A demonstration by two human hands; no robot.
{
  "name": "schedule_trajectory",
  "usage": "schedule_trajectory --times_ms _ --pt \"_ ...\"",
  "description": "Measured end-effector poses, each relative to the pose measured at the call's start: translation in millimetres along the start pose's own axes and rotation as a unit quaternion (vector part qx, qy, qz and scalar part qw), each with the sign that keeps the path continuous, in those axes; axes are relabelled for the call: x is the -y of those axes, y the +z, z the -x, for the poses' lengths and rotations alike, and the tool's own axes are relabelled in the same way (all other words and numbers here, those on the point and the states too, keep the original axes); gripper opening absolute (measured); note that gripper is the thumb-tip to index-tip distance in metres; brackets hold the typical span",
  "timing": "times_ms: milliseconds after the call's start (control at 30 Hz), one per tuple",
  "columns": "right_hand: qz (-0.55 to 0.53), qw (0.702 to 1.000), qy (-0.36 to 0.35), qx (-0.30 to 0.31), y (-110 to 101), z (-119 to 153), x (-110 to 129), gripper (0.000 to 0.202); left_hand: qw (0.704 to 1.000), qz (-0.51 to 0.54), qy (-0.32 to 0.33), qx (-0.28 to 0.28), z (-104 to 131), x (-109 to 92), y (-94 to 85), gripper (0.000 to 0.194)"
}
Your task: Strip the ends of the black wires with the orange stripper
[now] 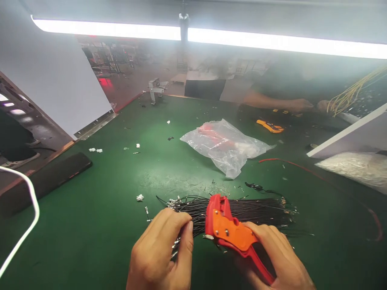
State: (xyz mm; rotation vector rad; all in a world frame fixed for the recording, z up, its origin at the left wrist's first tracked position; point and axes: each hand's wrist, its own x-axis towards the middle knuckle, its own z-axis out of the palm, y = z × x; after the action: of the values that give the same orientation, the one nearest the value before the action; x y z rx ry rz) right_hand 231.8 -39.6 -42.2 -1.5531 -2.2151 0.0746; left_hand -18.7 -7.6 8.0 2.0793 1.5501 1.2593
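Note:
A bundle of thin black wires (pixel 256 211) with metal tips lies across the green table in front of me. My left hand (pixel 165 245) is at the bundle's left end, thumb and fingers pressed together on black wires whose metal ends show below the fingers. My right hand (pixel 278 253) is wrapped round the handles of a red and orange wire stripper (pixel 231 229). The tool's red head points up and left, over the middle of the bundle. Its jaws seem to hold no wire, though part of them is hidden.
Beyond the wires lies a clear plastic bag (pixel 226 145) with red and white contents. Small white connectors (pixel 139 197) are scattered at left. A yellow tool (pixel 270 126) and another person's hands (pixel 302 105) are at the back right. A white cable (pixel 34 205) curves at far left.

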Motion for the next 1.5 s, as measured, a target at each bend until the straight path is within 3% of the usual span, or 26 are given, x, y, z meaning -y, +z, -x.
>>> schedule_trajectory --times_ms 100,233,333,433,567,667,800,900,1067,1300,1500 --pt "0.035 0.996 -0.087 0.015 3.2 -6.8 -4.3 0.052 0.999 -0.021 0.043 0.006 -0.3 2.8 0.8 0.015" --pt "0.031 0.989 -0.141 0.019 10.6 -6.0 -1.8 0.058 0.995 -0.052 0.081 0.037 5.1 7.8 12.7 0.017" --pt "0.039 0.99 -0.136 0.0 19.5 -0.3 5.6 0.053 0.993 -0.072 0.089 0.04 13.1 9.1 27.4 0.02" --pt "0.039 0.994 -0.102 -0.033 27.8 3.9 9.5 0.063 0.991 -0.077 0.1 0.043 21.7 8.4 41.6 0.021" --pt "0.058 0.983 -0.173 -0.02 31.4 5.6 6.8 0.069 0.984 -0.104 0.135 0.061 32.5 7.0 56.6 0.023" --pt "0.031 0.992 -0.118 -0.01 29.7 7.2 8.6 0.068 0.973 -0.137 0.174 0.059 37.2 5.5 63.2 0.027" --pt "-0.044 0.998 -0.042 -0.032 17.8 2.6 17.3 0.048 0.969 -0.151 0.186 0.067 37.7 1.9 63.9 0.026" --pt "-0.098 0.991 -0.058 -0.064 6.1 -5.5 19.6 0.031 0.97 -0.14 0.185 0.076 37.1 -0.7 62.3 0.022" --pt "-0.141 0.984 -0.107 -0.031 5.9 -8.9 13.7 0.025 0.964 -0.13 0.223 0.063 36.3 -3.0 61.4 0.022" --pt "-0.19 0.981 -0.024 -0.037 25.3 -1.3 17.0 0.017 0.953 -0.152 0.25 0.075 36.1 0.9 62.0 0.029" --pt "-0.163 0.984 -0.055 -0.038 26.3 -6.4 14.9 0.016 0.954 -0.18 0.224 0.081 37.7 -1.1 60.3 0.027"
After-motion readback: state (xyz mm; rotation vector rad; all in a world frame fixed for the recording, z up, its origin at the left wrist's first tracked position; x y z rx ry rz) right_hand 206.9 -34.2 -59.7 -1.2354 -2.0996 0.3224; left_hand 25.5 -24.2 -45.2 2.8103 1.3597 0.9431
